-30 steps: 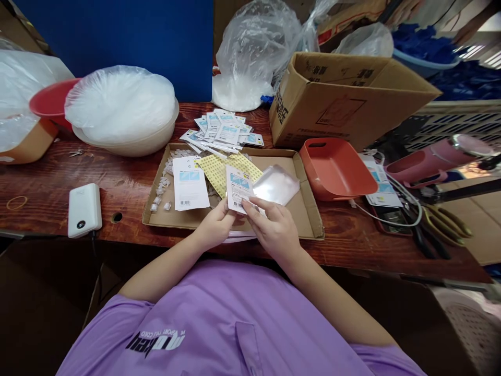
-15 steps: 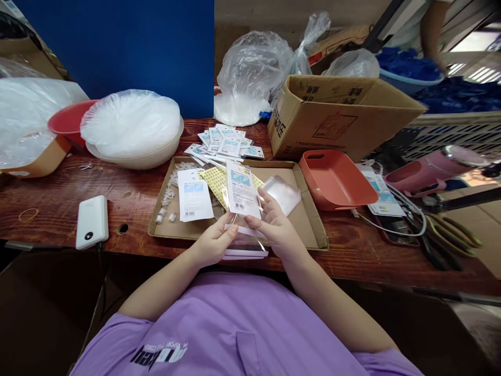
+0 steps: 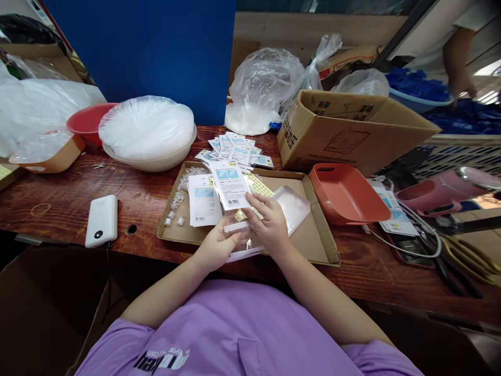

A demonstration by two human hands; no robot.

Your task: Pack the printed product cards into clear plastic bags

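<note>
Holding a printed card (image 3: 230, 184) in a clear sleeve over the near edge of the shallow cardboard tray (image 3: 313, 237), the person has both hands closed on it. The left hand (image 3: 219, 244) pinches the sleeve's lower end; the right hand (image 3: 269, 223) clamps its right side, fingers over the front. It looks light, thin and slippery, likely to bend, so the edges seem the best grip. Another card (image 3: 204, 199) lies just left.

Only "1000" legible, on held card (image 3: 230, 184) top
</note>
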